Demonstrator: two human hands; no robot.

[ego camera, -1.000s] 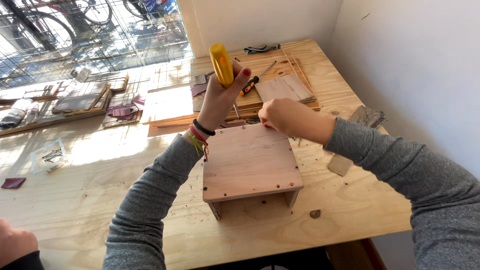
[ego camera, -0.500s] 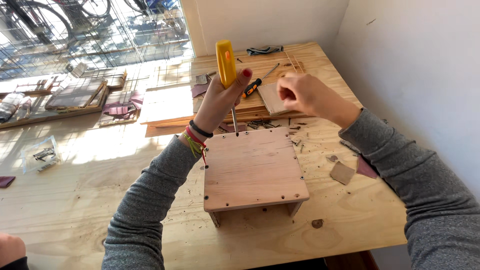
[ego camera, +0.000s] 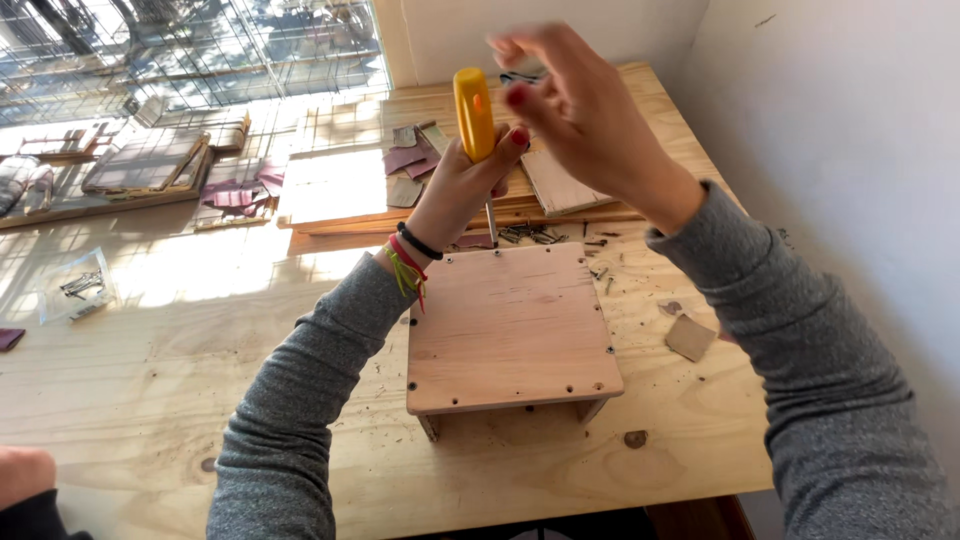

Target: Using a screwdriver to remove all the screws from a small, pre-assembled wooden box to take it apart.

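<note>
yellow screwdriver point(ego camera: 474, 112) in left hand point(ego camera: 462, 190) at wooden box point(ego camera: 510, 328) far edge.

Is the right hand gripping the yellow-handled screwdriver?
No, the left hand grips the yellow-handled screwdriver upright at the square wooden box, while the right hand hangs open above it.

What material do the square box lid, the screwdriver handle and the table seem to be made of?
The square reddish-brown box panel looks like unfinished solid wood: matte, with grain streaks and screw heads along its edges. The yellow screwdriver handle, gripped by the left hand, looks like glossy moulded plastic; its thin shaft appears to be metal. The pale table seems to be raw plywood, with broad swirling grain.
</note>
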